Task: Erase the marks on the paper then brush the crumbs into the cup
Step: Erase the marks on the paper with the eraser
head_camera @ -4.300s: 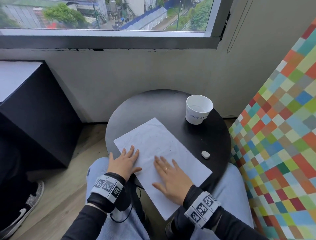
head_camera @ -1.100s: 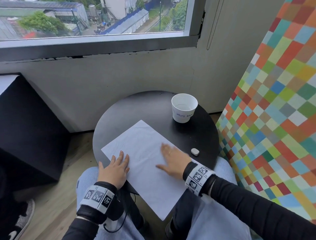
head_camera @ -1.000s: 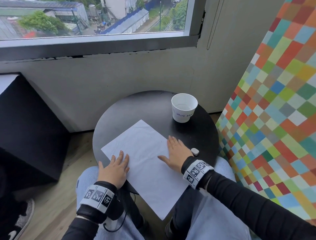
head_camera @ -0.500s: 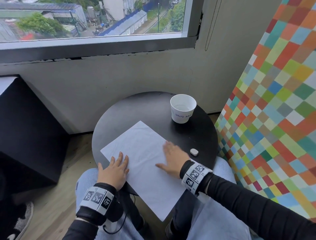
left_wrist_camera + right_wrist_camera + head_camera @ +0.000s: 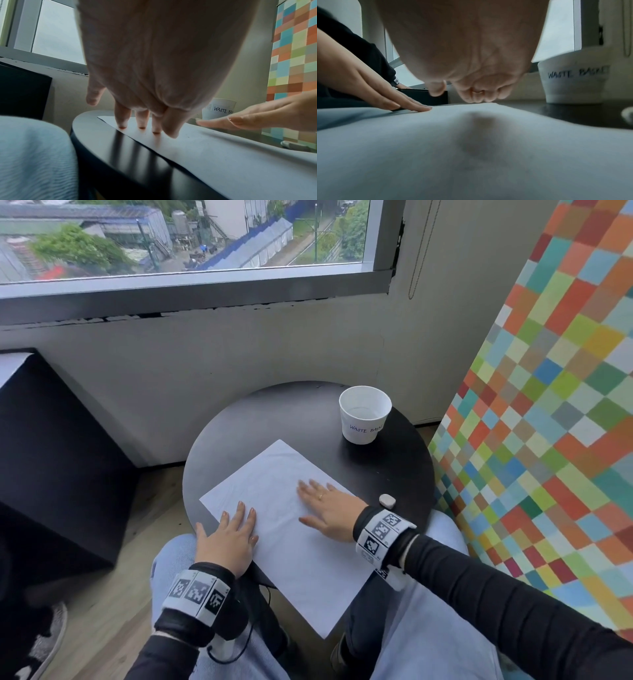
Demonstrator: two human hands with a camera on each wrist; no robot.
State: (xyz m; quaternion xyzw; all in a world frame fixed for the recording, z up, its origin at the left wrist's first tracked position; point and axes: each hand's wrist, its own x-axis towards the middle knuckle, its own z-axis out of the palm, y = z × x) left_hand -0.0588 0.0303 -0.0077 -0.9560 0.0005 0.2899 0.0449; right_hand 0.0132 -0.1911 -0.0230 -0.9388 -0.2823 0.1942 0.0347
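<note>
A white sheet of paper point(image 5: 284, 529) lies at an angle on the round black table point(image 5: 267, 419), its near corner hanging over the edge. My left hand point(image 5: 229, 535) lies flat on the paper's left edge, fingers straight point(image 5: 142, 121). My right hand point(image 5: 325, 508) lies flat on the paper's right half, fingers spread and pointing left. A small white eraser point(image 5: 387, 500) sits on the table just right of my right wrist. A white paper cup point(image 5: 364, 414) marked "WASTE BASKET" point(image 5: 573, 79) stands at the table's far right. Any marks on the paper are too faint to make out.
A wall with coloured squares point(image 5: 548, 405) stands close on the right of the table. A black cabinet point(image 5: 51, 457) stands to the left. A window wall point(image 5: 205, 354) runs behind. My knees in light jeans point(image 5: 428, 628) are under the table's near edge.
My right hand has been sweeping back and forth across the paper's right half; it now lies a little further left than half a second ago. My left hand has stayed put.
</note>
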